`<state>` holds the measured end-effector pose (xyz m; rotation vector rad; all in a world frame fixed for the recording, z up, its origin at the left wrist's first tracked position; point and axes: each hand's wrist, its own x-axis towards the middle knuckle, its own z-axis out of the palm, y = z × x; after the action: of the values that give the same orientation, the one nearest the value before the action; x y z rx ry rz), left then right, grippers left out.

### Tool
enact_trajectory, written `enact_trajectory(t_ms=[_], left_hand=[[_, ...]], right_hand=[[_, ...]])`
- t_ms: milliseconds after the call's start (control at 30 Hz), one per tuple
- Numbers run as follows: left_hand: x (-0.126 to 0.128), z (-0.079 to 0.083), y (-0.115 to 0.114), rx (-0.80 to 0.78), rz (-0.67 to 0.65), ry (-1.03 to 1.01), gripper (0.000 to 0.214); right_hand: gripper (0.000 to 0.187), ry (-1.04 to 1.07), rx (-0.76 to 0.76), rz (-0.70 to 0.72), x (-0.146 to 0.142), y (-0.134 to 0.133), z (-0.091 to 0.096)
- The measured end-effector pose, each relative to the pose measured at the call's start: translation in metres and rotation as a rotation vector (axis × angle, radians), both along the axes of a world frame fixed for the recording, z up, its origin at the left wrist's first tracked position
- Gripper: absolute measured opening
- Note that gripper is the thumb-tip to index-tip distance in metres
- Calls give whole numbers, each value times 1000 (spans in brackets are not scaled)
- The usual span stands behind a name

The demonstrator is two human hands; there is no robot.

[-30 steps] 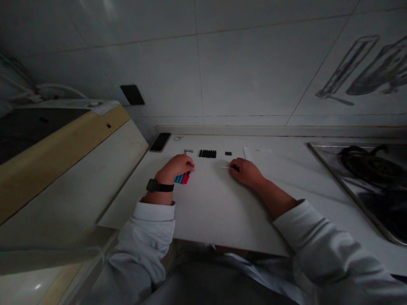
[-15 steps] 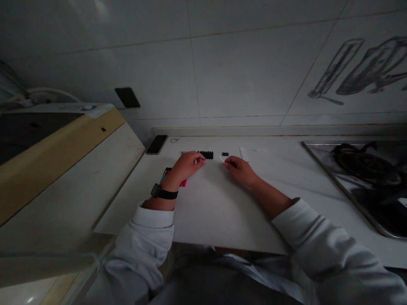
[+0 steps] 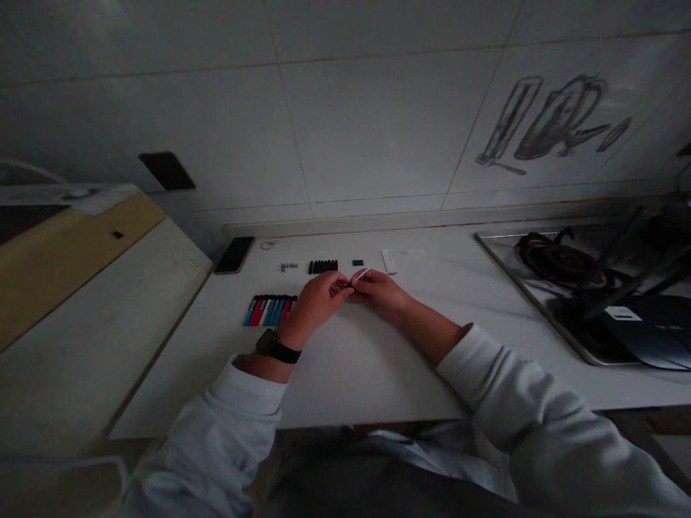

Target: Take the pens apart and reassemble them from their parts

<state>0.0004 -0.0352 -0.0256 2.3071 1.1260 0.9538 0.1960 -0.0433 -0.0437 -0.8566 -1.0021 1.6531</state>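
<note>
Head view: the left hand [image 3: 318,301] and right hand [image 3: 382,296] meet at the fingertips, just on the near right side of the row of black pieces [image 3: 323,267]. The right hand pinches a thin white stick [image 3: 363,274], its end poking past the fingers. A small dark part [image 3: 350,285] shows between the hands; whether the left fingertips grip it, I cannot tell. Right of the row lie a dark block [image 3: 358,262], then white strips [image 3: 389,262]; left of it, small metallic bits [image 3: 289,267]. The step looks like close two-handed work on stick and part; the next move probably calls for steady, careful alignment.
</note>
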Motion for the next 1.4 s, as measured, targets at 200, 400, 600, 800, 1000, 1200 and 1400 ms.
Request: enact_trajectory(t_ms=[200, 400, 600, 800, 1000, 1200, 1400], left_hand=[[-4, -1, 4, -13, 4, 21, 17], [-6, 1, 4, 55, 26, 95, 15], [-4, 3, 3, 75, 28, 83, 7], [-6, 2, 6, 65, 56, 51, 5], [-5, 1, 5, 51, 41, 80, 6], [-4, 1, 4, 26, 33, 85, 7], [-5, -3, 6, 24, 31, 103, 8]], right_hand=[[34, 51, -33, -140, 2, 6, -7], [31, 81, -48, -168, 6, 7, -5], [35, 57, -3, -138, 2, 4, -5], [30, -212, 262, -348, 34, 23, 8], [24, -1030, 437, -710, 102, 44, 15], [20, -1475, 288, -577, 107, 49, 2], [26, -1593, 222, -516, 107, 57, -3]])
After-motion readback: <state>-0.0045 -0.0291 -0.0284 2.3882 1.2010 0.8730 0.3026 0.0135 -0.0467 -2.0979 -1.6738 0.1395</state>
